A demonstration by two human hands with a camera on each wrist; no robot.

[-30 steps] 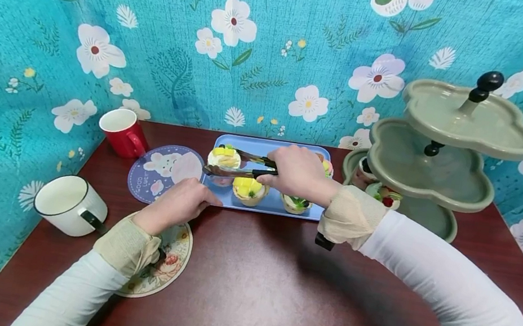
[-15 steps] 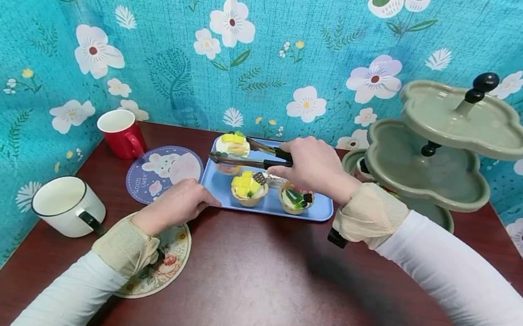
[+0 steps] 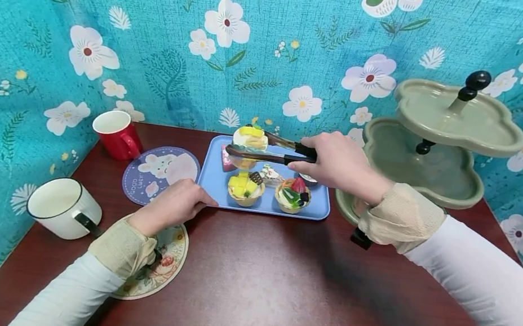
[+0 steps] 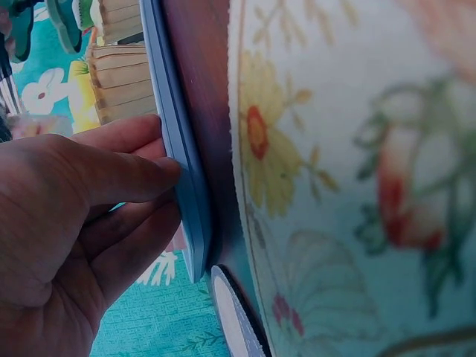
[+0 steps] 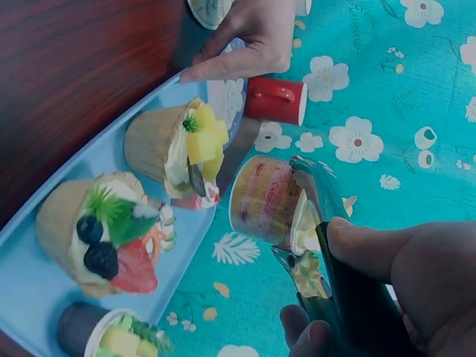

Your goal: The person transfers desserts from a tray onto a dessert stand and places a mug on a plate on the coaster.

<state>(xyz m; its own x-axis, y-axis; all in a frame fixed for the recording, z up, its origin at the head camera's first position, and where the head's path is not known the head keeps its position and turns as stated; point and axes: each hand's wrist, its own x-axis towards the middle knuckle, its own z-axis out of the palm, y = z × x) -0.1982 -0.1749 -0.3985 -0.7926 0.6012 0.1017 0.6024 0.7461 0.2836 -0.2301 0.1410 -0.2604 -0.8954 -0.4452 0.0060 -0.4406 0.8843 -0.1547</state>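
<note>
The right hand (image 3: 344, 162) grasps the black handles of the tongs (image 3: 257, 156), and the tongs are closed around a cake (image 5: 264, 201) in a clear cup. This cake shows pink and yellow layers with a yellow topping; it is held in the air above the far left part of the blue tray (image 3: 214, 187), apart from it. The left hand (image 3: 178, 204) pinches the near left corner of the tray, with the thumb on its rim.

On the tray, two tarts stand in the near row: the yellow tart (image 3: 244, 190) at the left, and the berry tart (image 3: 292, 196) at the right. Behind the berry tart is a small dark cup (image 5: 78, 331), partly hidden in the head view.

To the left, a purple mat (image 3: 159, 175) lies beside the tray, near a red mug (image 3: 114, 134). A white mug (image 3: 61, 208) stands nearer, next to a floral mat (image 3: 172, 257) under the left wrist. A green tiered stand (image 3: 445, 169) is at the right of the worktop (image 3: 247, 286).
</note>
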